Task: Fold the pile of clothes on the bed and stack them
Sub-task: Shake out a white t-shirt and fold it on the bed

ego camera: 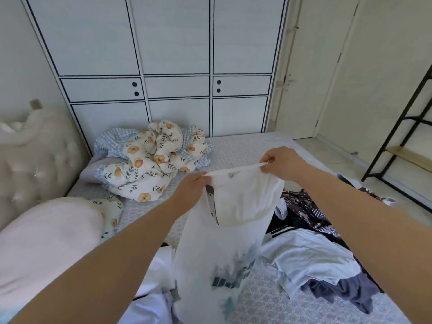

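A white T-shirt [224,230] with a blue-grey print hangs in the air over the bed [238,148]. My left hand [191,185] grips the left end of its neckline, and my right hand [280,163] pinches the right end, so the collar is stretched between them. The shirt's lower part drapes down to the mattress. To the right lies a pile of clothes [311,251]: a pale blue shirt, a dark patterned garment and a grey-blue piece. More white cloth [152,298] lies at the lower left of the shirt.
A crumpled floral duvet [152,160] sits at the far side of the bed. A pink pillow [46,242] and padded headboard [35,155] are on the left. White wardrobes [163,54] stand behind; a black metal shelf [409,136] stands at right.
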